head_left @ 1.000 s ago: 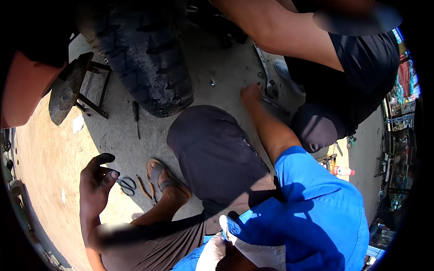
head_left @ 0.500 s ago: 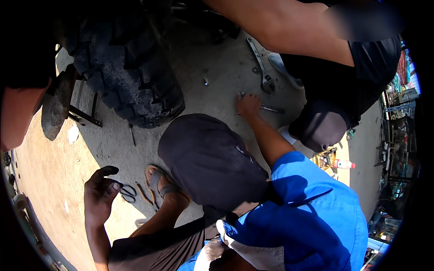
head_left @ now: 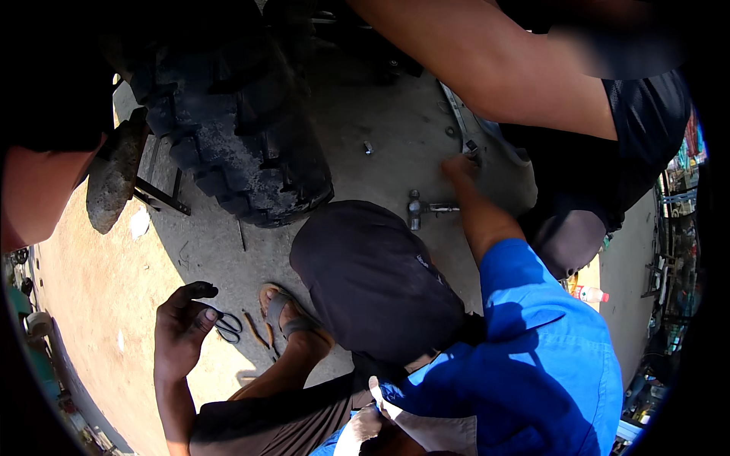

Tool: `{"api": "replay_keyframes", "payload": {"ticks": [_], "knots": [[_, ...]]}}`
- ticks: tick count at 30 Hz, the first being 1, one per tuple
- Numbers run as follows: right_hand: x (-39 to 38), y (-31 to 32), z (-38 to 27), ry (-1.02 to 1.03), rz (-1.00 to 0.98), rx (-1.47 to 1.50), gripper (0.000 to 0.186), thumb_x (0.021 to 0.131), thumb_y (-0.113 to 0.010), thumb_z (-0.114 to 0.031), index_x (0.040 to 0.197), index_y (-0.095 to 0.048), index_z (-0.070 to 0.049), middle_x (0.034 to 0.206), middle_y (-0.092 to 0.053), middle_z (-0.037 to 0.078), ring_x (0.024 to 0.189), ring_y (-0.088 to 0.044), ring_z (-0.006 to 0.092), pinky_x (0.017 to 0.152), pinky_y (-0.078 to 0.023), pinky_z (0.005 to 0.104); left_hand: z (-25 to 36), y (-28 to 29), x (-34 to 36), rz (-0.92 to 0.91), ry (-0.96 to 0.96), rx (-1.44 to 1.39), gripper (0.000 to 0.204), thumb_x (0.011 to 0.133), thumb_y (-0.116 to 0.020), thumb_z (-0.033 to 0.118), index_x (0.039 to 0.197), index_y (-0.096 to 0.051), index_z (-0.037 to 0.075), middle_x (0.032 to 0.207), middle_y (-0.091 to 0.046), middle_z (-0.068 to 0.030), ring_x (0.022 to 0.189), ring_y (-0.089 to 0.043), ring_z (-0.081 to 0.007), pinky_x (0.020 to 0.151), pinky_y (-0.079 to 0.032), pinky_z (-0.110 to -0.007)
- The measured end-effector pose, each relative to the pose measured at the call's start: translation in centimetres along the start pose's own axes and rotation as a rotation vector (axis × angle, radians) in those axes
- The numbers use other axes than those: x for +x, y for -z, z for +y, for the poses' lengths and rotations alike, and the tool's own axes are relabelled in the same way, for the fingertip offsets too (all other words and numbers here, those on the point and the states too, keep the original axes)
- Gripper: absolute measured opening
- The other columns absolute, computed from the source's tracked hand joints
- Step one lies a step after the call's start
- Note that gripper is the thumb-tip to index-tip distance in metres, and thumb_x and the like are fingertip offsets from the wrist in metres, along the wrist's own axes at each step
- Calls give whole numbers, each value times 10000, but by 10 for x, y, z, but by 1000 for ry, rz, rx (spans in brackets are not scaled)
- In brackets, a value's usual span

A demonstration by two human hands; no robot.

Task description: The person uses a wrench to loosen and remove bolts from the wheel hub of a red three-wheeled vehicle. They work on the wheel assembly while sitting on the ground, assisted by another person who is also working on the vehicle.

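Note:
My left hand [head_left: 181, 334] is raised at the lower left, its thumb and blackened forefinger curved apart with nothing between them. Beyond its thumb lie black-handled scissors [head_left: 228, 327] and pliers with orange-brown handles [head_left: 260, 333] on the ground. My right hand does not show. A co-worker in a blue shirt [head_left: 547, 357] and dark cap [head_left: 372, 273] crouches just in front. That person's hand [head_left: 460, 167] is at the head of an adjustable wrench [head_left: 469, 146]; its fingers are partly hidden. A hammer [head_left: 415, 210] lies nearby, its handle partly behind the co-worker's forearm.
A big treaded tyre [head_left: 236, 144] stands at the upper left beside a metal stand [head_left: 163, 194]. Another person's bare arm [head_left: 494, 64] crosses the upper right. The co-worker's sandalled foot [head_left: 293, 315] is near the pliers. A small metal part [head_left: 368, 147] lies on the concrete.
The co-worker's hand has left the hammer and moved to the wrench head. The hammer now lies lower in the view. The whole view has shifted slightly; my left hand keeps its shape.

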State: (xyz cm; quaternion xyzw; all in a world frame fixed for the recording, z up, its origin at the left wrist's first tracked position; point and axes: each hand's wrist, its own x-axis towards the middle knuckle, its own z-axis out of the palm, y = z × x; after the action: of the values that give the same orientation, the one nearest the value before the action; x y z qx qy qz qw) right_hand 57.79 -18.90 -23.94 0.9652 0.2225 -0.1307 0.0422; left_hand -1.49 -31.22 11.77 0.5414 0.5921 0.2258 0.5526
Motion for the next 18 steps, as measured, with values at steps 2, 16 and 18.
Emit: {"api": "replay_keyframes", "payload": {"ticks": [2, 16, 18], "knots": [[-9, 12, 0, 57, -66, -72, 838, 836, -620, -372, 1436, -269, 96, 1459, -357, 291, 1329, -396, 395, 1070, -354, 466, 3, 1, 0, 8, 0, 4, 356, 866, -678, 25, 1193, -561, -53, 1066, -643, -90, 819, -600, -100, 769, -483, -251], [-133, 71, -23, 609, -100, -117, 650, 846, -633, -416, 1239, -507, 86, 1260, -548, 273, 1177, -549, 353, 941, -472, 443, 8, -3, 13, -47, -35, -50, 369, 871, -683, 41, 1197, -547, -67, 1066, -649, -123, 974, -614, -165, 821, -493, -285], [-116, 58, -27, 393, 48, -42, 728, 821, -660, -471, 1248, -492, 94, 1279, -532, 276, 1202, -535, 357, 955, -465, 447, 6, -2, 13, -50, -34, -43, 370, 872, -685, 44, 1196, -545, -67, 1065, -648, -126, 984, -613, -172, 827, -492, -289]]}}
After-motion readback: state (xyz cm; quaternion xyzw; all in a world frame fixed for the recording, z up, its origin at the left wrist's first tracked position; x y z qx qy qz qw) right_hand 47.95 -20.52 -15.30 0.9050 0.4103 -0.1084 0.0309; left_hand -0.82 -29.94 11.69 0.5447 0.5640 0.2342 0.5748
